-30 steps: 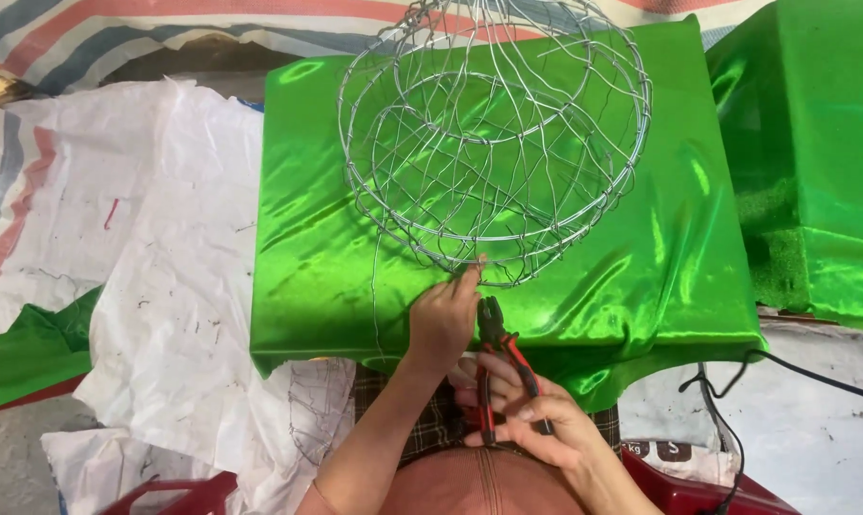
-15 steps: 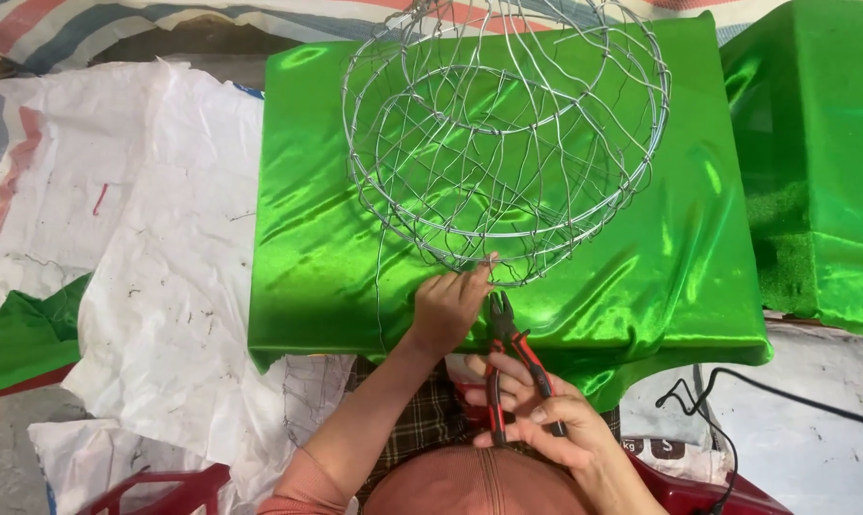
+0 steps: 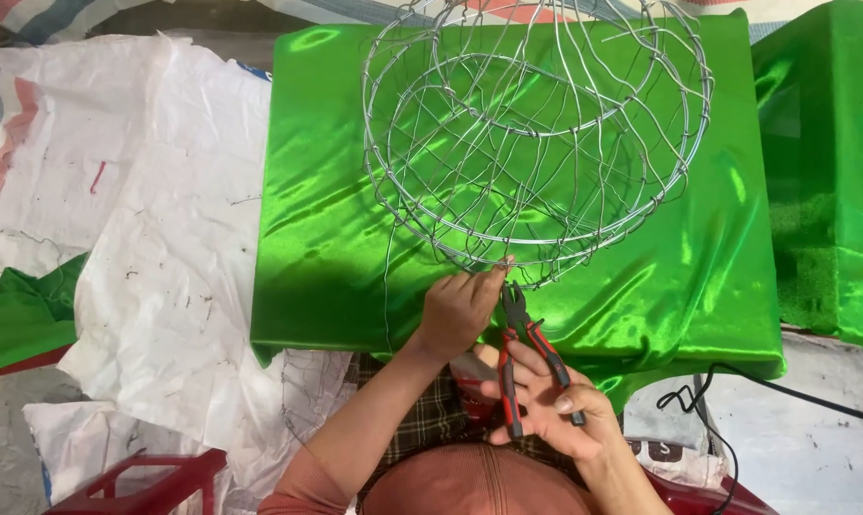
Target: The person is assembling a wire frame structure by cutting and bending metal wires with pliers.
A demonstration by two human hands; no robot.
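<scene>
Wire basket (image 3: 536, 143) sits on shiny green cloth (image 3: 336, 248), tipped, round open mouth facing up at camera, near rim low by hands. Same spot as half second ago. Left hand (image 3: 460, 310) still pinches wire at near rim. Right hand (image 3: 546, 405) wraps red-black pliers (image 3: 531, 358), handles spread, tips pointing up at rim, closer than before.
</scene>
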